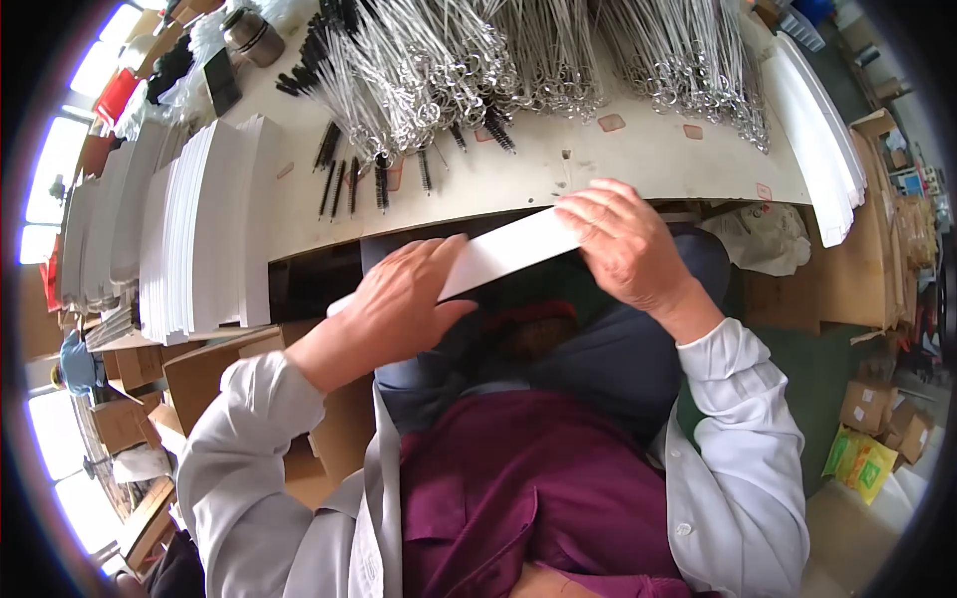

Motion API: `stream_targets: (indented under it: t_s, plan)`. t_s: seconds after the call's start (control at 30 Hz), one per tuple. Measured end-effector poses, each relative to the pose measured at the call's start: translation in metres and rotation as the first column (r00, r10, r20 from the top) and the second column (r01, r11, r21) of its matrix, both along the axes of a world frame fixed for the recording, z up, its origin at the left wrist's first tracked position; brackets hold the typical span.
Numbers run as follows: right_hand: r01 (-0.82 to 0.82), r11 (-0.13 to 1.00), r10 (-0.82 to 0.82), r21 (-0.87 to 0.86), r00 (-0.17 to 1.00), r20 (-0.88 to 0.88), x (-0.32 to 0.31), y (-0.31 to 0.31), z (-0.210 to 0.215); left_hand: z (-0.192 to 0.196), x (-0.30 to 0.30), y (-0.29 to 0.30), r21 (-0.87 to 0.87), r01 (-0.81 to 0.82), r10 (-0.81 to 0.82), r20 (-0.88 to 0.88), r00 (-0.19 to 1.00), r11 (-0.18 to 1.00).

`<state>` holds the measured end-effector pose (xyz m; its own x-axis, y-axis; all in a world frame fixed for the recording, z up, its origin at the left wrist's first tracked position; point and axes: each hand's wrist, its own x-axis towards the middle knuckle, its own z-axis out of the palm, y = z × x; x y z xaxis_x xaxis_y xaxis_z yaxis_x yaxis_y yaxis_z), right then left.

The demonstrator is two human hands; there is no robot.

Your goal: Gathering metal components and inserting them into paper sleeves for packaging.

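A long, narrow white cardboard box (513, 251) lies across my lap at a slant, its right end higher, in front of the table edge. My left hand (404, 301) grips its left part, fingers over the top and thumb along the near side. My right hand (620, 244) is wrapped around the right end. Past the table edge lies a big heap of wire-handled brushes (429, 75), their looped ends toward me. Several black-bristled brush heads (382, 187) stick out below the heap. Whether anything is inside the box cannot be seen.
Stacks of flat white boxes stand on the left (204, 229) and right (819, 130) of the table (698, 169). A dark jar (253, 38) and a black phone-like slab (221, 82) sit at the back left. Brown cartons (837, 219) surround the table, and a white bag (763, 239) hangs under its right side.
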<state>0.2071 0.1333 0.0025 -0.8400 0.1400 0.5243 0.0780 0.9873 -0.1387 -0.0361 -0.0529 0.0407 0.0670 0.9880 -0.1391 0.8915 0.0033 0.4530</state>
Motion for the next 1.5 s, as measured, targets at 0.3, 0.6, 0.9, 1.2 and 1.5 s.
stream_targets:
  t_s: [0.3, 0.6, 0.9, 1.2, 1.5]
  plan:
    - [0.139, 0.945, -0.213, -0.296, 0.949, -0.234, -0.018, -0.038, -0.003, -0.019, 0.009, 0.012, -0.079, -0.235, 0.244, 0.126, 0.962, 0.969]
    - [0.111, 0.840, -0.307, -0.531, 0.905, -0.296, -0.017, -0.079, -0.045, -0.036, 0.026, -0.008, -0.041, -0.341, 0.343, 0.138, 0.929, 0.939]
    - [-0.018, 0.058, -0.372, -0.998, 0.928, -0.038, -0.019, -0.102, -0.058, -0.053, 0.031, -0.024, 0.024, -0.316, 0.310, 0.135, 0.941, 0.948]
    - [-0.008, 0.048, -0.264, -0.999, 0.964, -0.020, -0.025, -0.115, -0.058, -0.065, 0.042, -0.017, 0.012, -0.288, 0.276, 0.256, 0.927, 0.958]
    - [0.054, 0.209, -0.266, -0.976, 0.964, -0.004, -0.027, -0.119, -0.066, -0.069, 0.047, -0.017, 0.002, -0.287, 0.271, 0.318, 0.908, 0.958]
